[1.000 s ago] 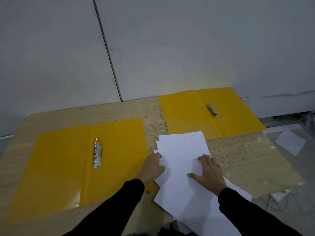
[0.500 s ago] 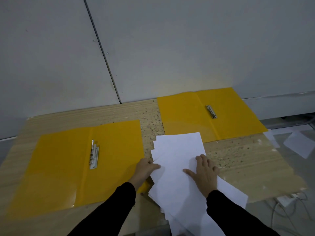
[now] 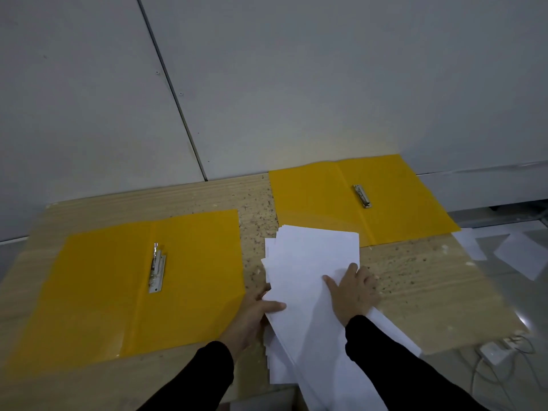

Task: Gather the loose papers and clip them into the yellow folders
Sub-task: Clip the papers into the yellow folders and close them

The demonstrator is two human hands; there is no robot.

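- Pinching the left edge of the loose papers (image 3: 311,262), the left hand (image 3: 255,312) is laying its thumb on top while its fingers are tucking under the sheets.
- The right hand (image 3: 354,292) is pressing flat on the right side of the same stack, with its fingers straight and spread apart and gripping nothing.
- The papers are lying fanned and uneven on the wooden table (image 3: 430,277) between the two folders, with their near end hanging over the table's front edge.
- The left yellow folder (image 3: 103,292) is lying open just beside the stack. Its metal clip (image 3: 156,269) is sitting along the spine, and the left hand is resting over the folder's near right corner.
- The right yellow folder (image 3: 326,197) is lying open against the grey wall (image 3: 296,84) with a second clip (image 3: 362,196) on its spine. The far edge of the stack is overlapping this folder's near edge.
- A few stray sheets (image 3: 522,256) are lying on the floor to the right of the table, well apart from both hands.
- A white power block (image 3: 493,351) with cables is sitting on the floor by the table's near right corner.
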